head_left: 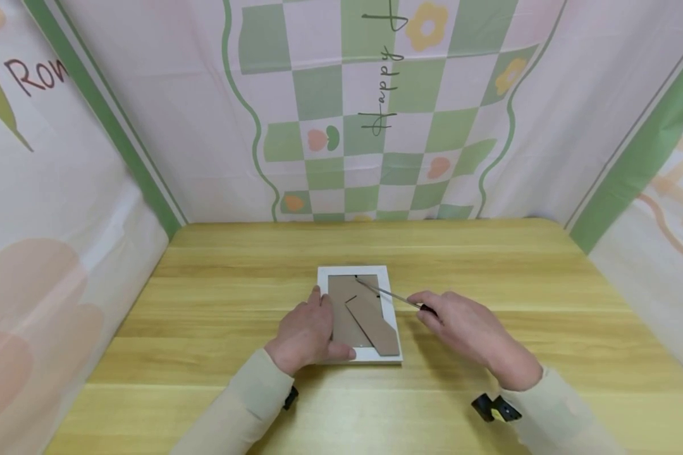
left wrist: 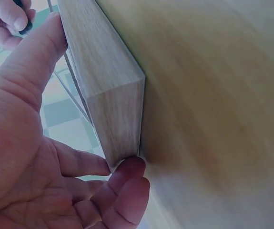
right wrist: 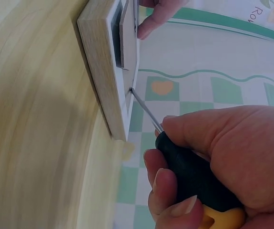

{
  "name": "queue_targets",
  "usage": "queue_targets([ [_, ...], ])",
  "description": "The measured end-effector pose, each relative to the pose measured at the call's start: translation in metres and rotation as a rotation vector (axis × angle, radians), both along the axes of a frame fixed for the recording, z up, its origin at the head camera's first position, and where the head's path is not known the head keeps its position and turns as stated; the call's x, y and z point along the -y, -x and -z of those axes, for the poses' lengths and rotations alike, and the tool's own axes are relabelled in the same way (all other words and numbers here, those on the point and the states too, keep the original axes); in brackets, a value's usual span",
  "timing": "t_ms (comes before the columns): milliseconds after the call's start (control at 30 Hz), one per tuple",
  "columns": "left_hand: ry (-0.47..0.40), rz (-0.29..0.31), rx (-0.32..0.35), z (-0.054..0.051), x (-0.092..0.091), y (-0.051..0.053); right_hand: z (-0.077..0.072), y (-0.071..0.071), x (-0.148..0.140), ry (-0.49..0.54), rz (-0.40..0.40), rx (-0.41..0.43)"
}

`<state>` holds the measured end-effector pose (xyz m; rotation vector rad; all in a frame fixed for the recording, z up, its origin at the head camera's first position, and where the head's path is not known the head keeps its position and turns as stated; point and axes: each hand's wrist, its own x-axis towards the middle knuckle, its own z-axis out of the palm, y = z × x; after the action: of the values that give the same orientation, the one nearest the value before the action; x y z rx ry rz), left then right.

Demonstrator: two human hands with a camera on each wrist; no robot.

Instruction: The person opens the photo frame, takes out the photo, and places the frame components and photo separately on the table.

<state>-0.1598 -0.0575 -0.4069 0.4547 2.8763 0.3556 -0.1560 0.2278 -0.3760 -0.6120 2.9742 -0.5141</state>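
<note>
Two hands work over one frame point(head_left: 388, 313): the left hand point(head_left: 304, 335) has its thumb and bent fingers around the near left corner, and the right hand point(head_left: 467, 325) is wrapped firmly about the dark handle point(right wrist: 194, 171) of a screwdriver point(head_left: 398, 297). The frame lies back side up between the hands, against the left and just short of the right. Its long axis runs away from the person, with one short end by the left thumb and the other beyond the left fingertips. On its backing point(head_left: 341, 287), the stand point(head_left: 375, 325) slants so that its wide foot points to the near right corner. From the right hand, the shaft points left and slightly away, its tip at a black tab point(head_left: 356, 276) on the far end; whether it is under the tab is too small to tell. Another tab point(head_left: 378, 296) sits closer to the right hand. The step looks like prying at the far tab, and the next move likely calls for a gentle lift while the left hand braces. Around both hands spreads the table point(head_left: 461, 253); past it hangs a checked cloth point(head_left: 319, 82).
</note>
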Motion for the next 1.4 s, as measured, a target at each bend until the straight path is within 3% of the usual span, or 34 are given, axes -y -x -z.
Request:
queue_targets([
  [367, 0.024, 0.005, 0.005, -0.001, 0.000, -0.001, 0.003, 0.001, 0.001, -0.028, 0.017, 0.011],
  [800, 0.056, 0.027, -0.036, 0.000, -0.001, -0.002, 0.003, 0.002, 0.002, -0.075, 0.001, 0.023],
  [1100, 0.081, 0.022, -0.047, 0.000, -0.002, -0.001, 0.004, 0.015, -0.007, 0.014, -0.014, 0.178],
  [1233, 0.086, 0.028, -0.054, 0.000, -0.002, -0.001, 0.003, 0.017, -0.010, 0.061, -0.039, 0.187],
  [1400, 0.089, 0.032, -0.056, 0.000, -0.002, 0.000, 0.002, 0.015, -0.010, 0.034, -0.035, 0.134],
])
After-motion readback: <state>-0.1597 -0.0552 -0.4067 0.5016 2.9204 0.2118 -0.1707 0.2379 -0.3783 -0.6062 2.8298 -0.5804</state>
